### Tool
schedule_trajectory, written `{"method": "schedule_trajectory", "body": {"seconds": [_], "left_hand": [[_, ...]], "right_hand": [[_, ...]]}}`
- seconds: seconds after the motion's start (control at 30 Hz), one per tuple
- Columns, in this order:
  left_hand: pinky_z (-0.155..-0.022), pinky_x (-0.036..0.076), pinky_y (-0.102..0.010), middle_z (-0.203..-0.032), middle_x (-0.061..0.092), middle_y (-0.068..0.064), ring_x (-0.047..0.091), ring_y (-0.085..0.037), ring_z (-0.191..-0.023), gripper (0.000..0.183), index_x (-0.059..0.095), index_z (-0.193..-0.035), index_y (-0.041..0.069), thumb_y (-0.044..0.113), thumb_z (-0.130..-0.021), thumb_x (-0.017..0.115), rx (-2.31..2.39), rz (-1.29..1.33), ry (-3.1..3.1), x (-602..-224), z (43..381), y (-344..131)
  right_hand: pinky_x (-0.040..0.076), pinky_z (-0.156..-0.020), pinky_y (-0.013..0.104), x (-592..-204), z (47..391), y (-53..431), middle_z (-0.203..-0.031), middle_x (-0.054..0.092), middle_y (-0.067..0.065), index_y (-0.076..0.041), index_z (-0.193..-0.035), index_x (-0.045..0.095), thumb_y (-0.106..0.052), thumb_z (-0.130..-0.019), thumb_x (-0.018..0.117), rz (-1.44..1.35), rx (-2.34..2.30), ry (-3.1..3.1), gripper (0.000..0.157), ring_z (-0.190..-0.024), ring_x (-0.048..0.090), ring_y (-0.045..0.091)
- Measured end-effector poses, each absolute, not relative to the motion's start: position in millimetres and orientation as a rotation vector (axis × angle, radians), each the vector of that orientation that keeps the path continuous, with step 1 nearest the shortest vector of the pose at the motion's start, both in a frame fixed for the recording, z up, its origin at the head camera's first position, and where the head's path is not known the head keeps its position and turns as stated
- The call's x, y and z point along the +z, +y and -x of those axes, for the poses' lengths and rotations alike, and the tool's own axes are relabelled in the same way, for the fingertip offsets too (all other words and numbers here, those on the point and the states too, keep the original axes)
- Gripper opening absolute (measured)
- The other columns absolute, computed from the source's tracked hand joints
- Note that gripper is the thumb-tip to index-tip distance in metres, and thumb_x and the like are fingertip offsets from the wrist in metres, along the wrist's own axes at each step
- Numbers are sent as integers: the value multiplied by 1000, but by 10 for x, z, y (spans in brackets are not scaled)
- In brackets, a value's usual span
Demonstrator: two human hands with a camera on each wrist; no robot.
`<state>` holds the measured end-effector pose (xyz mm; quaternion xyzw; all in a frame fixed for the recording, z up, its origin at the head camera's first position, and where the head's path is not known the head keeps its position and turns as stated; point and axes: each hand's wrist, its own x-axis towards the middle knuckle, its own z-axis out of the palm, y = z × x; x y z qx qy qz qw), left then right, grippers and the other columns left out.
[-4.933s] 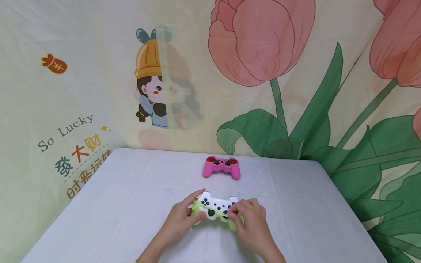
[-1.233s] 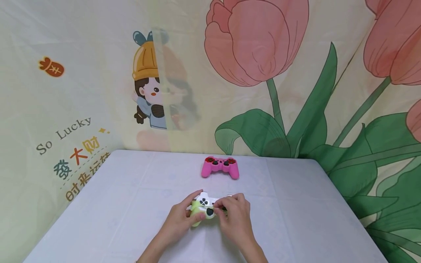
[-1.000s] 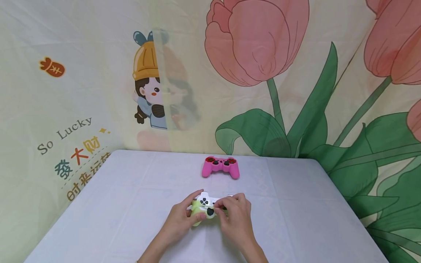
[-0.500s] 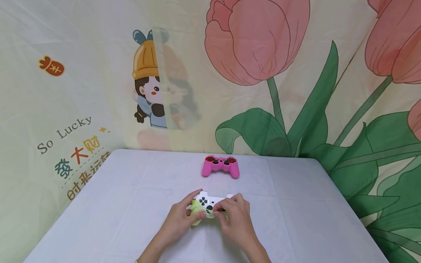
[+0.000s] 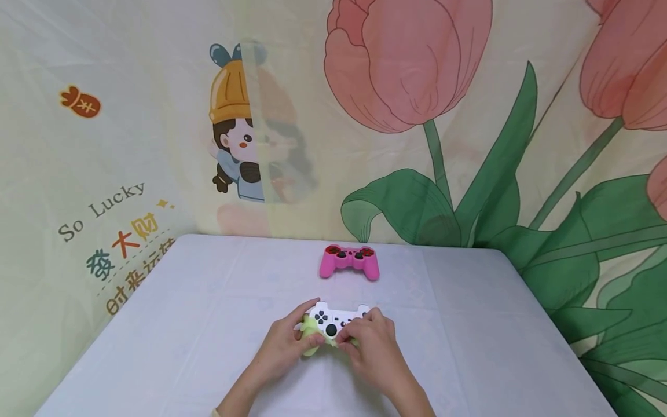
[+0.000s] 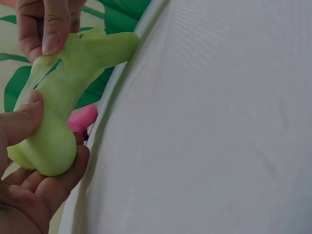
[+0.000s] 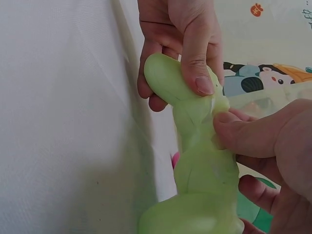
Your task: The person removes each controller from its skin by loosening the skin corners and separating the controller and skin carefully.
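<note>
Left hand (image 5: pixel 281 343) curled round one grip, a person holds a white game controller (image 5: pixel 339 314) partly sheathed in a pale green cover (image 5: pixel 310 329), while the right hand (image 5: pixel 372 344) pinches the cover between thumb and forefinger, as seen from the head camera. The controller is held over a white-clothed table (image 5: pixel 234 307), about midway between its left and right edges and well short of the far edge; the face with the directional buttons and a black stick shows uncovered. Beyond it, near the table's far edge, lies a pink controller (image 5: pixel 350 262), grips toward the person. Tulips, a cartoon figure and the words "So Lucky" are printed on the backdrop (image 5: pixel 182 35). From the left wrist, the cover is pulled taut between the hands — a narrow slit shows between the two thumbs — with part of the pink controller visible behind. From the right wrist, both thumbs press on the cover, close together, and its green underside faces the camera.
</note>
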<state>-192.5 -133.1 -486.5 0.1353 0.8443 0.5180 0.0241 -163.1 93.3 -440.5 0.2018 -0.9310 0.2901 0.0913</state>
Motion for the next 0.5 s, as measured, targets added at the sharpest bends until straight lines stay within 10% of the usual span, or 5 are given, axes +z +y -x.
{"method": "schedule_trajectory", "body": {"seconds": [0.5], "left_hand": [[-71,46,-22,-130,72,-3,59,-13,-91,73,52,-156,31,37,-90,84,1588,-406,2618,-4841,1929,-1314]], "right_hand": [[43,-90,51,-4486,1652,882,-79,66,-21,-28,-81,79,-13,-82,92,-518,783,-2655,20,-88,44,10]]}}
